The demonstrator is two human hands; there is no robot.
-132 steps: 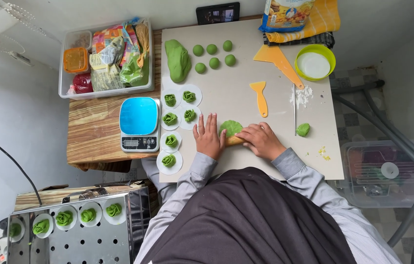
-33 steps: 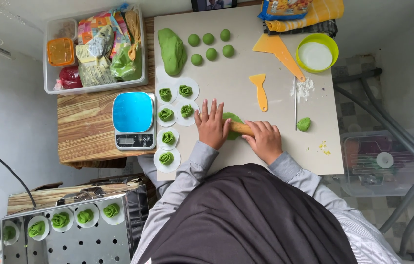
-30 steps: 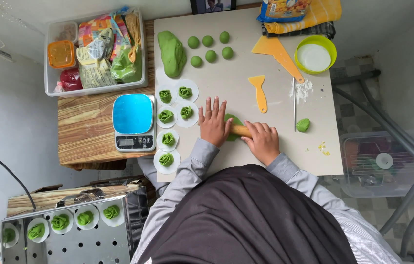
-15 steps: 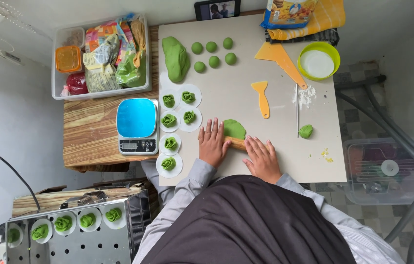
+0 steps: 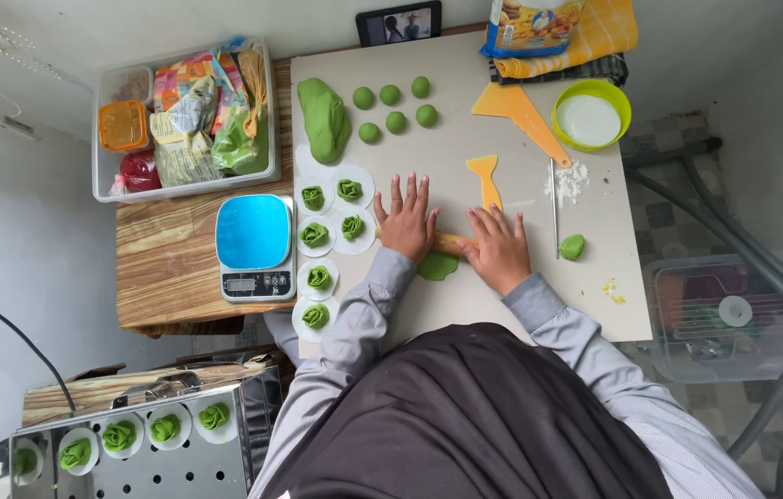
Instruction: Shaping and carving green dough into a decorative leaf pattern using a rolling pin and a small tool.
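Flat-palmed grip: left hand point(image 5: 407, 225), right hand point(image 5: 497, 248) press rolling pin point(image 5: 448, 243); scraper point(image 5: 485, 178) near.

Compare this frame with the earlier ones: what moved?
Both hands, left hand and right hand, pushed the rolling pin away across the flattened green dough, which now shows on the near side. The dough balls, scale and scraper kept their places.

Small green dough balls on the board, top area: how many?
5. All lie right of the big dough lump: three in an upper row, two below. None looks hidden.
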